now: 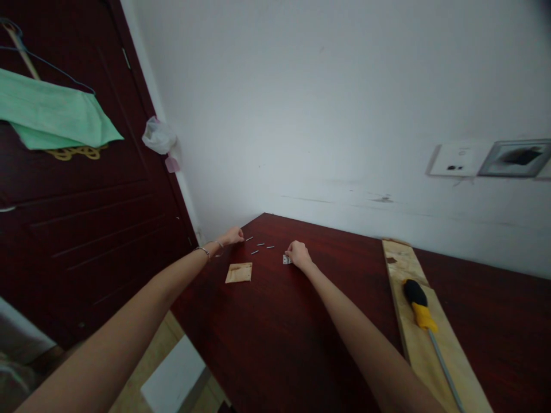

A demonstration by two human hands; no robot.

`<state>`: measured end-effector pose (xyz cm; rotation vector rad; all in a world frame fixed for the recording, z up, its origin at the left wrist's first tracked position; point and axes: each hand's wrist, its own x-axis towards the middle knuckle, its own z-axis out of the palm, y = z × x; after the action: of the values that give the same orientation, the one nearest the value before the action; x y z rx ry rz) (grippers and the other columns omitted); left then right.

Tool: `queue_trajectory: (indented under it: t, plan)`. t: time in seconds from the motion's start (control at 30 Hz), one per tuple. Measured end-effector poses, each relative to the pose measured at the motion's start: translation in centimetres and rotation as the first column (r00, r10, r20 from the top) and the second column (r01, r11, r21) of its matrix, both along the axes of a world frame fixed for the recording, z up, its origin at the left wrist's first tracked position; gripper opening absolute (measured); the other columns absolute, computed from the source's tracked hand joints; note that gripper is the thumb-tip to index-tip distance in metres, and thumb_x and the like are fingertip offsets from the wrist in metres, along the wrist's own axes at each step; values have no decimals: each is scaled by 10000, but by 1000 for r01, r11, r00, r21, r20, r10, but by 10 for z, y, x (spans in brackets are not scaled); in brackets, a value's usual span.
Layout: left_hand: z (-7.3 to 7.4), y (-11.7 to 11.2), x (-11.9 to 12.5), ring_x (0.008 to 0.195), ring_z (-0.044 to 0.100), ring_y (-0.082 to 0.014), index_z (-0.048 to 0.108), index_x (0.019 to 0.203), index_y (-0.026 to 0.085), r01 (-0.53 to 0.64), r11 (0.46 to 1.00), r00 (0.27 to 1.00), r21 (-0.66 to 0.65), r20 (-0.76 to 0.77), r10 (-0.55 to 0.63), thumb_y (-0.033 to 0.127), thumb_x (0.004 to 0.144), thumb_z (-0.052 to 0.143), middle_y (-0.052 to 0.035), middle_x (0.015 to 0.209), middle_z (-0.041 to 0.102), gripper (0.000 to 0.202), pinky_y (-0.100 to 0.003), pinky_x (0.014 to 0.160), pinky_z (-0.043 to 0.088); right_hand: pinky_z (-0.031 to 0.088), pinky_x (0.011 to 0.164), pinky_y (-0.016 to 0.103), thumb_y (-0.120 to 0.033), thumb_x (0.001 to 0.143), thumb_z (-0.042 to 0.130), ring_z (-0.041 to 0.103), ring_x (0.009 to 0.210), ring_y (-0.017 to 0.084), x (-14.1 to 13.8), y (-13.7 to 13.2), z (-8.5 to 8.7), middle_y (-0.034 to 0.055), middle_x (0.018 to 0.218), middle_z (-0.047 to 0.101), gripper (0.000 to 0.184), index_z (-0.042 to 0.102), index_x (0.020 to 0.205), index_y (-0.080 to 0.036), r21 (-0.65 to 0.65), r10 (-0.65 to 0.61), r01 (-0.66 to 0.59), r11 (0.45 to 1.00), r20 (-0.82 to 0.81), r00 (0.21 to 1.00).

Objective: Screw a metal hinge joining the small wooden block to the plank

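Both my arms reach out over a dark red wooden table (pixel 301 321). My left hand (pixel 231 236) is at the far left corner, fingers pinched together beside several small metal screws (pixel 260 247); whether it holds one I cannot make out. My right hand (pixel 298 253) is closed on a small silver hinge (pixel 286 259) that lies on the table. A small square of light wood (pixel 239 272) lies between the two hands, a little nearer to me.
A long light wooden plank (pixel 424 332) lies on the right of the table with a yellow-and-black screwdriver (pixel 424 315) on it. A dark door (pixel 77 201) stands left, with a green cloth (pixel 51 115) hanging. The white wall carries a socket (pixel 458 159).
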<state>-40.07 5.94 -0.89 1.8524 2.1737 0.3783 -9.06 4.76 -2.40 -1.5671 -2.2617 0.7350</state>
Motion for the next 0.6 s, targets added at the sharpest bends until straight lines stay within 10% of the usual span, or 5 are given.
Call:
queue_trajectory:
  t: [0.37,0.6]
  plan:
    - [14,-1,4,713,591,-128,616,880,108,111,994,980,6,-165,-108,320,888,592,-18,827,620,214,-284,663,503,522,846,407,-336,903,559,603,1015,202,12,-4,17,84,1197,584,326,556,1186,-174,138,52,-71,988,133,990]
    - [49,7,54,642,553,-153,619,607,156,365,930,884,28,-323,-337,158,648,602,-34,625,612,44,-241,627,415,480,864,379,-166,881,532,622,1052,276,121,-34,61,193,1144,601,219,615,1075,-109,291,-80,-19,956,324,942]
